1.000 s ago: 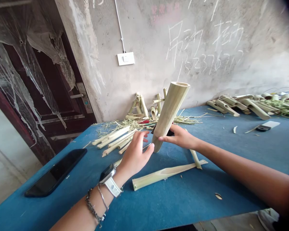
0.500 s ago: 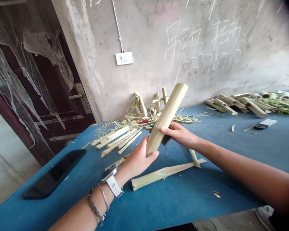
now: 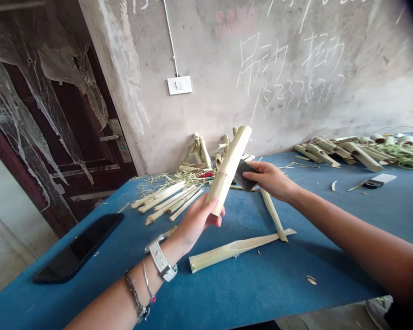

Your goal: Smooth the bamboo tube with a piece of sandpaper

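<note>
My left hand (image 3: pixel 194 220) grips the lower end of a pale green bamboo tube (image 3: pixel 229 167), which tilts up and to the right above the blue table (image 3: pixel 227 293). My right hand (image 3: pixel 270 178) is closed on a small dark flat piece (image 3: pixel 244 174), probably a blade or sanding pad, held against the tube's right side at mid-length. Below the hands lie a split bamboo length (image 3: pixel 237 250) and a thinner stick (image 3: pixel 273 213) crossing its right end. A watch and bracelets are on my left wrist.
A black phone (image 3: pixel 79 247) lies at the table's left. Cut bamboo strips (image 3: pixel 167 197) and shavings lie behind the hands; short bamboo pieces (image 3: pixel 199 151) lean on the wall. More bamboo sections (image 3: pixel 347 151) are piled at the far right, with a small dark object (image 3: pixel 371 183) nearby. A door stands left.
The tube has been lifted off the table and tilted. My left hand went from beside its base to gripping the lower end; my right hand moved up along it with the dark piece.
</note>
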A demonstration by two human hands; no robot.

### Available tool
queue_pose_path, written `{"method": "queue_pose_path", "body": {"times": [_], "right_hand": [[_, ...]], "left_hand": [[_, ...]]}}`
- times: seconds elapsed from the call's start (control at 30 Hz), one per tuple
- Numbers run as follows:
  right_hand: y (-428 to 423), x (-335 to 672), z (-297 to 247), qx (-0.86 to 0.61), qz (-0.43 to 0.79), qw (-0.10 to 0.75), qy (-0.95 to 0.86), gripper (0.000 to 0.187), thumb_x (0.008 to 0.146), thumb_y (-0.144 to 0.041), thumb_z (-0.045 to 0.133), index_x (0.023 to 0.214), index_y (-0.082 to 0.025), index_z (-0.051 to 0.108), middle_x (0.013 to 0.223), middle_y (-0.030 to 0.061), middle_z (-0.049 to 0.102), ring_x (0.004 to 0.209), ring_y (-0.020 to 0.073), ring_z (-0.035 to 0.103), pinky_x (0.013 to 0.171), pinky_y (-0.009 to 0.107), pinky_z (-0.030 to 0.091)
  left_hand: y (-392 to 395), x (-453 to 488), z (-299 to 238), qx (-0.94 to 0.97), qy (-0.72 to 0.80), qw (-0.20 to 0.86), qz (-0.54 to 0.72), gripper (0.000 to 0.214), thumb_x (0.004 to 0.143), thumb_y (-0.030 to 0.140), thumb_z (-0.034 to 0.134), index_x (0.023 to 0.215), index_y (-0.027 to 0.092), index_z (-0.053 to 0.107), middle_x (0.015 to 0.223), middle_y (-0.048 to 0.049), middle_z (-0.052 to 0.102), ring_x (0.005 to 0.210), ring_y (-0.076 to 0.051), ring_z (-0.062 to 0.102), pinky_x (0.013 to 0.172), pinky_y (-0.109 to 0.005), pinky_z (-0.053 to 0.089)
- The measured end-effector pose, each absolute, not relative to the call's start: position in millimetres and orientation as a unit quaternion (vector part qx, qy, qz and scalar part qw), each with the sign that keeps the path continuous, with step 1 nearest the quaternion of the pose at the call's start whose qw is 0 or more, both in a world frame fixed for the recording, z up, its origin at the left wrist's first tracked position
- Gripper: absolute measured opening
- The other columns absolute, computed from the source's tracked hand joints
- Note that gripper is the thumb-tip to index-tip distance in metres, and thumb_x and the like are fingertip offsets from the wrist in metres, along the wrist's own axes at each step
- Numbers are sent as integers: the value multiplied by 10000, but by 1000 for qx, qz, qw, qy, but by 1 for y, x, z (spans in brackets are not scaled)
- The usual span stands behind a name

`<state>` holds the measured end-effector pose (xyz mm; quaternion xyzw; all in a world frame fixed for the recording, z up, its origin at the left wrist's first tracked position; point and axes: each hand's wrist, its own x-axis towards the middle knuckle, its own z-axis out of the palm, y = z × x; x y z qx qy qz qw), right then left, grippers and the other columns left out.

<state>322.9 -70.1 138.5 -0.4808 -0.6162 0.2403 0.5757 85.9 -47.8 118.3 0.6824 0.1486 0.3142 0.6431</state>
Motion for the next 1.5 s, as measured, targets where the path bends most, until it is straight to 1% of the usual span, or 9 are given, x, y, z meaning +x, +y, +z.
{"method": "queue_pose_path", "body": {"times": [0.13,0.37,0.47,0.57,0.7,0.97,1.2,1.37,1.5], "right_hand": [[-67,326,134,-540,-72,602,-584,419,818,-194,447,1212,-169,588,1140,87,663,1054,250,615,900,445,508],[-83,273,119,-325,-316,325,-830,562,918,-57,355,1452,-234,328,1394,53,509,1255,201,464,1022,405,456],[-76,283,118,-352,-342,305,-816,688,911,-28,332,1512,-278,107,1464,54,418,1286,237,416,1016,456,460],[-63,311,120,-450,-365,381,-720,785,871,20,304,1506,-350,26,1518,26,322,1302,298,382,1017,548,432],[-60,320,119,-480,-392,428,-658,838,834,53,262,1500,-338,-63,1564,30,201,1351,333,316,1041,595,379],[-80,279,118,-391,-378,296,-785,745,898,-56,340,1512,-199,-56,1515,121,311,1357,271,340,1038,480,426],[-68,327,127,-493,-406,351,-685,822,791,-5,426,1513,-252,123,1526,113,291,1308,362,373,1019,603,391],[-81,287,122,-400,-353,316,-785,756,820,-24,400,1507,-180,127,1480,135,377,1394,267,288,1080,512,369],[-87,275,127,-317,-352,245,-846,664,877,-134,457,1488,-163,200,1452,105,432,1383,214,322,1100,451,363]], "left_hand": [[-43,85,116,640,158,677,328,365,845,480,591,924,134,507,786,-3,564,565,-60,493,571,-213,368],[-39,85,118,623,159,678,356,366,788,466,658,861,138,513,735,1,580,551,-64,498,560,-201,390],[-40,84,119,640,159,669,342,364,805,471,640,884,136,521,745,-2,584,547,-61,497,555,-197,380],[-45,83,120,660,139,676,297,386,829,479,614,981,133,532,753,2,576,532,-53,482,548,-196,363],[-50,84,120,665,107,691,263,401,842,496,595,1003,134,536,759,-3,570,515,-48,453,545,-203,354],[-44,83,117,645,117,701,279,365,828,479,626,900,145,498,748,-2,567,503,-38,418,568,-208,339],[-49,83,119,665,109,705,221,373,822,485,589,868,120,527,689,1,542,489,-46,417,514,-202,305],[-46,82,119,652,130,705,247,348,803,468,584,844,128,519,653,10,540,469,-51,409,499,-205,302],[-43,82,118,661,131,693,257,333,810,461,584,791,139,500,671,4,550,480,-53,424,518,-209,326]]}}
